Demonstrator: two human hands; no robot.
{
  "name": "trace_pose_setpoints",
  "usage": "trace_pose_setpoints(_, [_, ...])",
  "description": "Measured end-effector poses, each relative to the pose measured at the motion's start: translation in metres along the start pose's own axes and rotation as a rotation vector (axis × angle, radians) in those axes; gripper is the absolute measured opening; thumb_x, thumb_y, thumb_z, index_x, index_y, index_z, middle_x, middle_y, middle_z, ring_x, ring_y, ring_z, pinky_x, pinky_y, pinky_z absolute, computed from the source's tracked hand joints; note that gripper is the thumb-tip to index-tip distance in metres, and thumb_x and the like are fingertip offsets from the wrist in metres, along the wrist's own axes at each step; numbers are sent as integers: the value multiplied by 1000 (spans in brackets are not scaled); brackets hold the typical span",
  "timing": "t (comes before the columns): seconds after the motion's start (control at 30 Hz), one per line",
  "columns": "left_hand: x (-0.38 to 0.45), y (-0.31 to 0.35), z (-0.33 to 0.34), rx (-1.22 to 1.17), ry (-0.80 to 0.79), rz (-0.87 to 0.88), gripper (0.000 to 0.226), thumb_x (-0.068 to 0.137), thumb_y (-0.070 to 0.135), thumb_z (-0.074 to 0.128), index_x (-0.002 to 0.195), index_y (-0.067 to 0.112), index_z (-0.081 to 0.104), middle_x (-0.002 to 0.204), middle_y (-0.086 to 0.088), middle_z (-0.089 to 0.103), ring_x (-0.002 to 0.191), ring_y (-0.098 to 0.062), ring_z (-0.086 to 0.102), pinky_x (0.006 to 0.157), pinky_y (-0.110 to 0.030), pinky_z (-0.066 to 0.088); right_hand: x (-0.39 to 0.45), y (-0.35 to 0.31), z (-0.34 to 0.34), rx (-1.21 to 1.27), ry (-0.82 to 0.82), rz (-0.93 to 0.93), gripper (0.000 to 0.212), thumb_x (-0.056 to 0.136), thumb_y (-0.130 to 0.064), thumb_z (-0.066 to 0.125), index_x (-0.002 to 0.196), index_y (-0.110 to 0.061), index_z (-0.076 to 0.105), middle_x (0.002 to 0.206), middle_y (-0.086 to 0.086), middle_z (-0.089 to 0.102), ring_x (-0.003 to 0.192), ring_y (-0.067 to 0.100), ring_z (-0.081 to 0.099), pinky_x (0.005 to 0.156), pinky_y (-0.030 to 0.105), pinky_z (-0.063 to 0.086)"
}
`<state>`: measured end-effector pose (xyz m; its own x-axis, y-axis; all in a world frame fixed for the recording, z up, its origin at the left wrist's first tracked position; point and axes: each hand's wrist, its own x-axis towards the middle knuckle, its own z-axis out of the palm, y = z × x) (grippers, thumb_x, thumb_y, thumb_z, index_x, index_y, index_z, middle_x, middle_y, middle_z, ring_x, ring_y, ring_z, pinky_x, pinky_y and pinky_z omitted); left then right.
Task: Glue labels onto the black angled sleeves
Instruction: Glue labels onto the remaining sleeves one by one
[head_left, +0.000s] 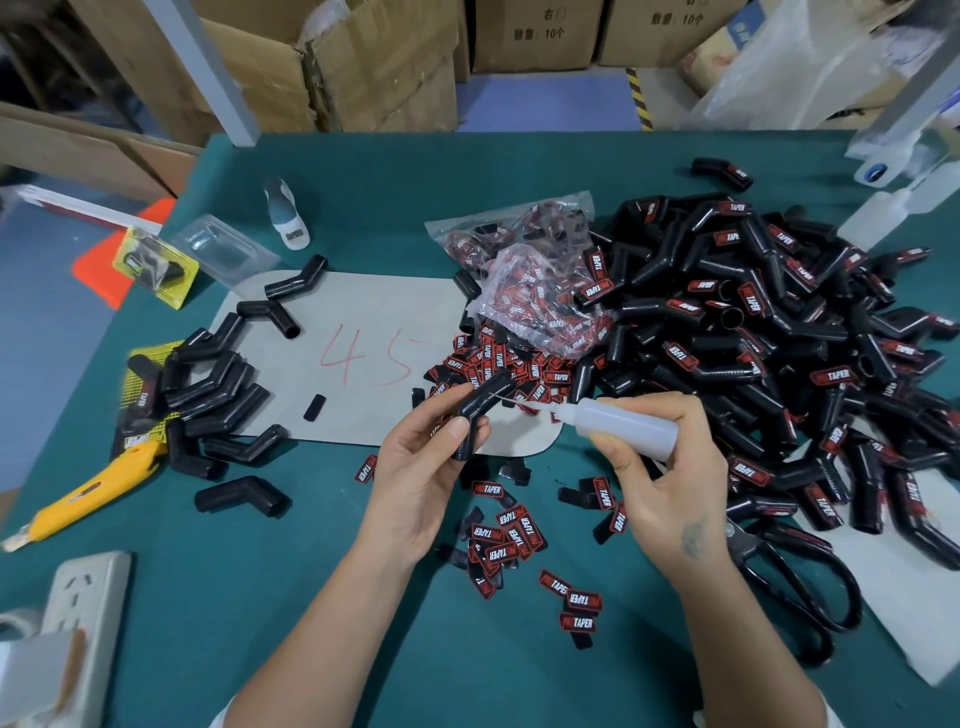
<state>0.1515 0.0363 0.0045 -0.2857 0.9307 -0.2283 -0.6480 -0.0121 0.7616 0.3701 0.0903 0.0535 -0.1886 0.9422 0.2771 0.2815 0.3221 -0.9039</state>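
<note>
Nearest, loose labels lie scattered on the green table between the forearms, within easy reach for the next pick. Just above them, the left hand grips a black angled sleeve, its upper arm tilted toward the right hand, which is wrapped round a glue bottle with the fine nozzle at the sleeve's face, likely laying glue. Unlabelled sleeves wait at the left; the pile of labelled sleeves lies at the right, beyond a bag of labels.
</note>
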Motion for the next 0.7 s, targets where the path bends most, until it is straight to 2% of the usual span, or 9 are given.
trace_pose_setpoints(0.1, [0,0,-1,-3,1,2,33,89,8,73,120,13,78,113,-11,76,94,-20,74,88,-25,59,-1,-1,2,1,-22,-1,29,92,-44,68,110,-60,53,114,-27,70,109,3,67,85,10,47])
trace_pose_setpoints(0.23, [1,-1,-2,-2,3,-8,32,90,6,72,121,13,78,114,-12,76,94,-20,74,87,-26,59,1,0,-1,0,22,14,27,91,-46,68,108,-61,52,112,-30,70,107,-1,66,82,8,47])
trace_pose_setpoints(0.4, [-1,1,0,-7,-18,-11,46,79,21,91,122,12,77,114,-11,76,94,-20,74,89,-26,59,0,-1,-1,-11,20,8,27,91,-46,68,108,-60,52,112,-32,69,106,-2,66,83,8,46])
trace_pose_setpoints(0.53, [0,1,-1,-5,-7,-10,36,84,13,82,120,14,78,115,-11,76,95,-20,74,88,-26,59,2,1,-2,5,40,13,26,91,-45,69,108,-58,53,112,-30,70,106,0,66,83,8,46])
trace_pose_setpoints(0.7, [0,2,0,-2,-23,-17,54,74,28,95,123,13,77,116,-11,76,96,-21,74,90,-26,58,0,1,-1,-12,28,5,26,92,-45,68,110,-57,53,113,-29,69,106,1,66,82,8,46])
